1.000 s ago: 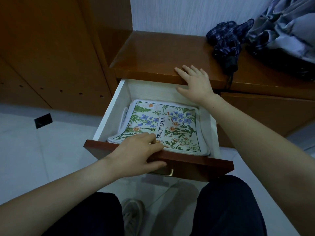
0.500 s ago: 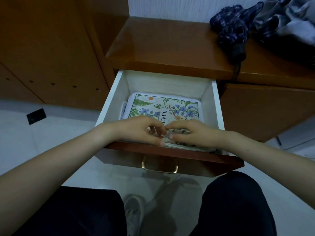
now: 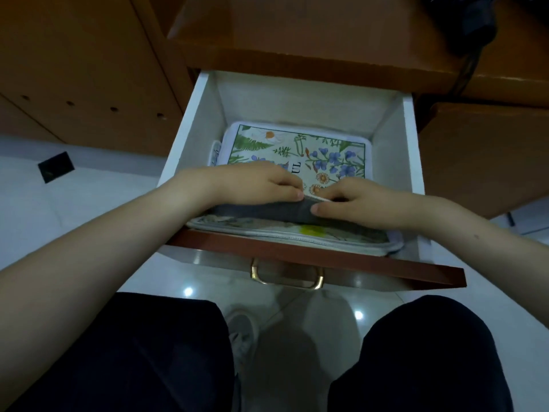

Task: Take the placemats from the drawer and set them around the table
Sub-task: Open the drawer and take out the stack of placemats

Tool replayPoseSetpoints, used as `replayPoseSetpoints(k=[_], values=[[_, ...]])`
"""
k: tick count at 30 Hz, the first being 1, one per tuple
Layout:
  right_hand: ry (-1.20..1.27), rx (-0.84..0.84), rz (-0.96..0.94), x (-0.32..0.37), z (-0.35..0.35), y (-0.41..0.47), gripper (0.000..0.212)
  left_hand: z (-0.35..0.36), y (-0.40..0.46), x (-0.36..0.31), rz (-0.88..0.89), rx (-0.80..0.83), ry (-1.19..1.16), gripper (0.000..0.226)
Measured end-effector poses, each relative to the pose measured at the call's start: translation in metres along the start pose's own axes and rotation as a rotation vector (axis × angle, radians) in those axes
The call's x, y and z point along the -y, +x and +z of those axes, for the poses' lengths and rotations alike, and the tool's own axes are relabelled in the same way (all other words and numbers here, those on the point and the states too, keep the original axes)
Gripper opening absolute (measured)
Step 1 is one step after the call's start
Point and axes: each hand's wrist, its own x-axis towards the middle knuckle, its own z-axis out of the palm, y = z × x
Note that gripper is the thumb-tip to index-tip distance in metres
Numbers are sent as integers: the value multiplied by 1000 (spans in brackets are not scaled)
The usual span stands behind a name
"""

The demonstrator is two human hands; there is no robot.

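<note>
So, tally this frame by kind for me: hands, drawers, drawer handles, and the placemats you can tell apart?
Hands: 2, left hand, right hand
Open drawer: 1
Brass handle: 1
Placemats: 2, top placemat, lower placemat; more possibly hidden
Total: 6

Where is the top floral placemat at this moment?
In the head view the top placemat lies in the open drawer, centre frame. Its near edge is lifted in the grip of the left hand and right hand, above another placemat.

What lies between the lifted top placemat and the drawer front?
In the head view, another placemat lies flat under the lifted top placemat, reaching the drawer front.
</note>
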Motion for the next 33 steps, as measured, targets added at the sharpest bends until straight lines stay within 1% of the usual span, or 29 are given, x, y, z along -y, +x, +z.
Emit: replayPoseSetpoints(k=[3, 6, 10, 14, 17, 20, 24, 30, 33], values=[[39, 32, 52, -6, -9, 10, 42, -4, 12, 3, -19, 41, 17, 24], [30, 92, 38, -9, -12, 15, 43, -6, 20, 9, -29, 68, 12, 20], [-2, 128, 60, 0, -6, 8, 61, -2, 23, 11, -42, 96, 48, 26], [-38, 160, 77, 8, -11, 10, 51, -4, 17, 4, -90, 113, -8, 26], [-58, 199, 96, 13, -13, 15, 51, -8, 15, 4, -167, 153, -41, 32], [-72, 247, 106, 22, -14, 18, 52, -8, 15, 0, -195, 192, -54, 33], [-103, 270, 166, 36, -19, 17, 57, -3, 8, -4, -248, 175, -84, 37], [-12, 237, 163, 39, -19, 14, 40, 5, -8, -6, -260, 132, -159, 35], [5, 233, 201, 37, -14, 13, 32, 13, -17, -6, -243, 131, -198, 31]])
